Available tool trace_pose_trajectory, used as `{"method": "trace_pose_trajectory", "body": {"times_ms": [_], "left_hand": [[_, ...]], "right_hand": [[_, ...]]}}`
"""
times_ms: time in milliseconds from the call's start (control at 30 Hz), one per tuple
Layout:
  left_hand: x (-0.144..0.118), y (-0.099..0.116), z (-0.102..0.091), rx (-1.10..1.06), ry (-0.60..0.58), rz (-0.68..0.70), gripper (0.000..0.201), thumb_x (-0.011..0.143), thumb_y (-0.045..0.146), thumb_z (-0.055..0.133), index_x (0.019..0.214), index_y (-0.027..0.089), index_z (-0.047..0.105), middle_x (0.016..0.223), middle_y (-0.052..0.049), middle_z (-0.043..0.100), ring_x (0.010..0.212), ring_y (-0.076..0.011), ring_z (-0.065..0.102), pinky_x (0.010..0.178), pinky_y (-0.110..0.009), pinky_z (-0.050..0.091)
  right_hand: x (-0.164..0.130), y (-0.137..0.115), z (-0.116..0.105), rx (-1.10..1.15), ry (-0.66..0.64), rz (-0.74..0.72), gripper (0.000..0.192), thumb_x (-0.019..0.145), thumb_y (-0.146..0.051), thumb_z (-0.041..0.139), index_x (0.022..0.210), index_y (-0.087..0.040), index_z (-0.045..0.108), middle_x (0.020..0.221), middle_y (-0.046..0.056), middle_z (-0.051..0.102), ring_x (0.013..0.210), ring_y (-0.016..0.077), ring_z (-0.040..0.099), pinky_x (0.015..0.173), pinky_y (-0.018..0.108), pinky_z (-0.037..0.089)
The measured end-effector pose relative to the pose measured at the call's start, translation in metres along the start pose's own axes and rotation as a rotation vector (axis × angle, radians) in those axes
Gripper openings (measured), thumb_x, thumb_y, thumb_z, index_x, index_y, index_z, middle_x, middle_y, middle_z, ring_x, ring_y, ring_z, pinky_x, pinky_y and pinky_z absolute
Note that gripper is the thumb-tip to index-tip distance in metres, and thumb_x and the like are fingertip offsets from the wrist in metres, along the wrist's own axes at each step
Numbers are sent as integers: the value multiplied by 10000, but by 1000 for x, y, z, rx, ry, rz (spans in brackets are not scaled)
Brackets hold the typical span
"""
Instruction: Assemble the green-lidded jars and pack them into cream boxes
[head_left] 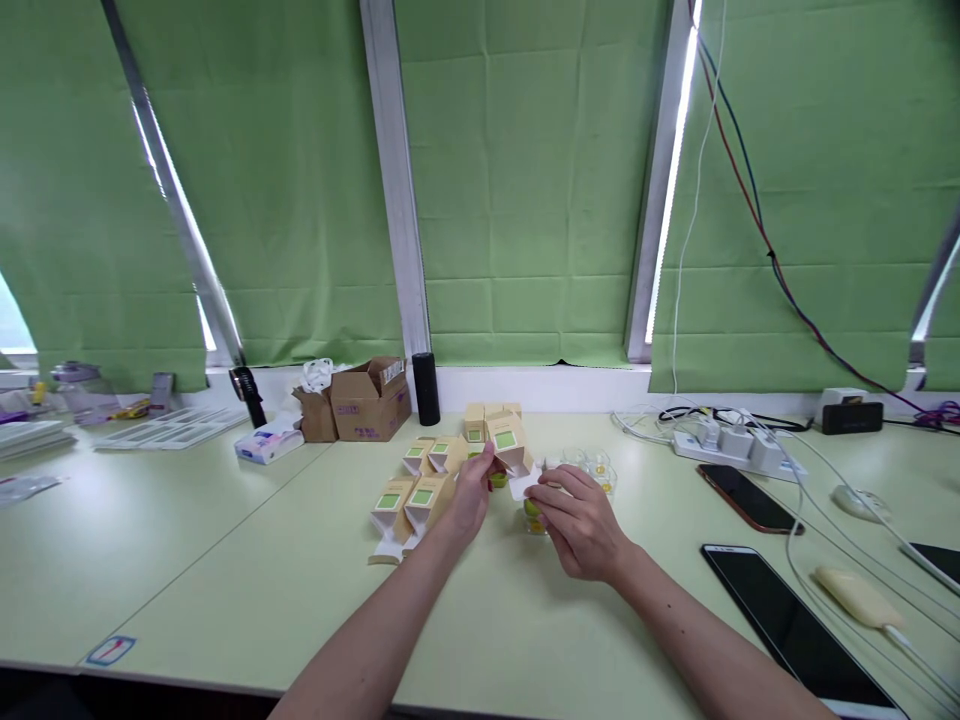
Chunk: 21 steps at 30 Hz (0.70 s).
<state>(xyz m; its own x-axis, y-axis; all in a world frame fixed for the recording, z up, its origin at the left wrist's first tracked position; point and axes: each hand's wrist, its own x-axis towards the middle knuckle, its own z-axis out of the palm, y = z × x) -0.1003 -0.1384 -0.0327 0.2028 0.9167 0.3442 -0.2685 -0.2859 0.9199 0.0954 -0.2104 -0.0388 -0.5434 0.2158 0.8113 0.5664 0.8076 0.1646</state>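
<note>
Fingers of the left hand (471,497) close around a small tan carton (508,446) with a green label, tilted, its white end flap open toward five o'clock. Right hand (577,525) curls its fingers on a small green-capped jar (532,511) just below that flap, near the middle of the pale green table (225,560). At nine o'clock lie more such cartons (409,500); at two o'clock, clear jars (596,468). Farther at three o'clock rest phones (750,497) and a power strip (731,447); at ten o'clock, a brown box (370,400).
</note>
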Motion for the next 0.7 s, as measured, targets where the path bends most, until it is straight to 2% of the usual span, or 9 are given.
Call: {"method": "trace_pose_trajectory", "body": {"times_ms": [100,200,300,433,600,700], "left_hand": [[-1,2,0,-82,-31,-57,495,880,646,640,806,160,695,822,-75,704,718,-165,550,672,-304,387],[-1,2,-2,-102,-13,-68,437,834,590,721,744,168,654,762,-55,664,674,-149,521,640,-295,369],[-1,2,-1,-88,5,-28,389,800,539,775,874,171,674,850,-66,686,746,-164,579,674,-294,406],[-3,1,0,-5,-4,132,548,774,498,813,1175,182,617,1104,-114,706,1022,-241,647,849,-349,486],[-13,2,4,367,76,319,532,808,377,790,1251,220,541,1219,-114,659,1160,-275,616,991,-421,486],[-20,5,7,595,13,518,470,815,209,732,1243,242,542,1284,-122,624,1275,-303,539,1072,-484,449]], "right_hand": [[0,1,-2,18,20,14,254,890,-108,520,1032,-238,685,1080,73,752,1076,295,641,889,538,540],[-1,2,-2,24,108,61,236,877,-102,542,1016,-230,684,1144,87,736,1119,306,623,894,531,546],[-3,7,0,4,261,193,214,891,-100,550,998,-228,684,1170,109,711,1109,310,610,877,519,550],[-9,17,5,-34,366,358,188,929,-125,550,981,-238,691,1057,94,714,1015,283,607,864,499,545],[-15,25,12,-54,363,460,188,960,-154,525,1013,-240,684,1015,80,715,1002,275,598,878,489,531],[-17,27,14,-65,358,495,196,973,-167,504,1033,-242,675,1013,79,712,1010,280,591,883,490,523]]}}
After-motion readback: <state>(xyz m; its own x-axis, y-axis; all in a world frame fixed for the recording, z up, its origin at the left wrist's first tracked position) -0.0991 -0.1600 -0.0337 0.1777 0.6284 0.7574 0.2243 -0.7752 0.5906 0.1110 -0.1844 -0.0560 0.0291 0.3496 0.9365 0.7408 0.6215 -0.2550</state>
